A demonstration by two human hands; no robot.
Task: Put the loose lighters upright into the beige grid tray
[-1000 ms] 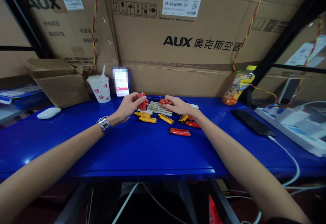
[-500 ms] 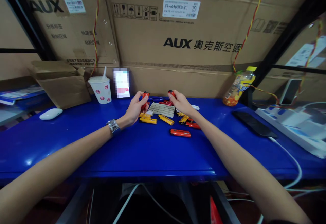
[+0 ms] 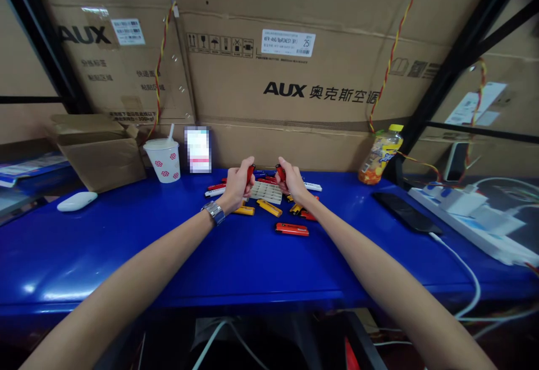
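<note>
My left hand (image 3: 238,187), with a metal watch at the wrist, is closed round a red lighter (image 3: 251,173) held upright. Opposite it, my right hand (image 3: 293,185) grips another red lighter (image 3: 280,173), thumb near its top. Both hands are raised just above a pale gridded tray (image 3: 269,192) on the blue table. In front of the tray lie a yellow lighter (image 3: 269,208) and an orange-red lighter (image 3: 292,229). More lighters in yellow, red, white and blue are scattered around it, partly hidden by my hands. A white lighter (image 3: 313,187) rests beyond my right hand.
A paper cup with a straw (image 3: 163,160), a lit phone (image 3: 197,149) and a paper bag (image 3: 101,154) stand at back left. A white case (image 3: 77,201) lies nearby. Rightward are a drink bottle (image 3: 379,155), a black phone (image 3: 406,213) and a power strip (image 3: 471,224). Large cartons (image 3: 236,100) stand behind.
My left hand has moved right and turned, bringing the two hands closer together over the tray. Both lighters are still held. The whole view has shifted slightly.
</note>
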